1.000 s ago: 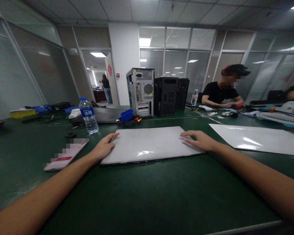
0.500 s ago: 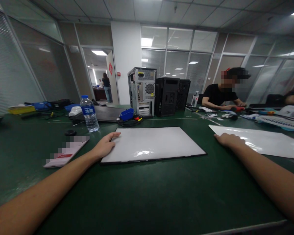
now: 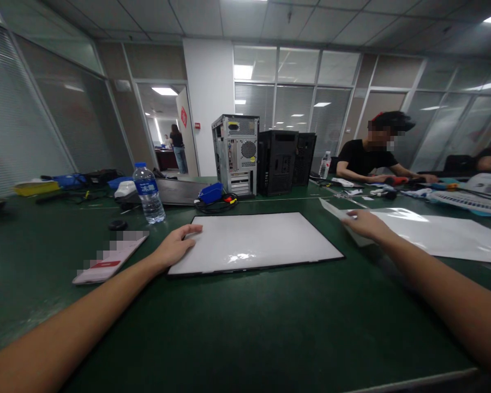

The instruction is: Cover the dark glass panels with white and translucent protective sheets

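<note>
My right hand (image 3: 368, 225) pinched the raised end of a glossy white flexible sheet (image 3: 445, 234); at its nine o'clock lay a flat black-edged white rectangular panel (image 3: 253, 240), long axis nine-to-three, my nearer left hand (image 3: 177, 245) loosely spread at its edge.

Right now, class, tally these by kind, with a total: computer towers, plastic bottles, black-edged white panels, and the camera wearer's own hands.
Computer towers: 3
Plastic bottles: 2
Black-edged white panel: 1
Wearer's hands, left hand and right hand: 2
Total: 8
</note>
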`<state>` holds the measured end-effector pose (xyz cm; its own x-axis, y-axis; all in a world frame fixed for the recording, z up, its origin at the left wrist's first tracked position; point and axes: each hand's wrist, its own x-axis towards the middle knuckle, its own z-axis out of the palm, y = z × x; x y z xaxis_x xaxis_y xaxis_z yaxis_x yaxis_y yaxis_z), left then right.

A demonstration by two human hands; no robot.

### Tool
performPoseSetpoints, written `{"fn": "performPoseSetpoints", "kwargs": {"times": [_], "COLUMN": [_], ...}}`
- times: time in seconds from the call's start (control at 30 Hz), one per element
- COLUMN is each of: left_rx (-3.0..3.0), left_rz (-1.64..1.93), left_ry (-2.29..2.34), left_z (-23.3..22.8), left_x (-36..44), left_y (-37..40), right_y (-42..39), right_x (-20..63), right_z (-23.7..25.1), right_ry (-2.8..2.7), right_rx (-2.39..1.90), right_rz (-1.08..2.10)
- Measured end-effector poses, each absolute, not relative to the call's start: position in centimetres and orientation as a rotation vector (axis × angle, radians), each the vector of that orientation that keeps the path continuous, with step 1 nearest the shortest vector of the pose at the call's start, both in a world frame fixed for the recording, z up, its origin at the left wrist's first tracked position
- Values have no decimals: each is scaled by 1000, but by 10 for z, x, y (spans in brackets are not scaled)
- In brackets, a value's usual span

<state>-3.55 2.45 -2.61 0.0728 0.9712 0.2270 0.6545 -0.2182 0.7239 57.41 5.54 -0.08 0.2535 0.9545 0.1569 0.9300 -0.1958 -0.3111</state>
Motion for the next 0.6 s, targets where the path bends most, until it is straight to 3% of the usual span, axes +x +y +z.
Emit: {"fn": "performPoseSetpoints", "kwargs": {"times": [0.17, 0.6], "left_rx": [1912, 1910], "left_rz": [944, 919], "left_ry": [1631, 1642], "left_z": [-25, -25], "left_x": [-34, -34], "left_y": [23, 24], "right_y": [53, 47], "right_x": [558, 536], "right_z": [5, 2], "right_ry": [-1922, -2155], "right_rx": [-1919, -1831], "right_rz": [379, 33]}}
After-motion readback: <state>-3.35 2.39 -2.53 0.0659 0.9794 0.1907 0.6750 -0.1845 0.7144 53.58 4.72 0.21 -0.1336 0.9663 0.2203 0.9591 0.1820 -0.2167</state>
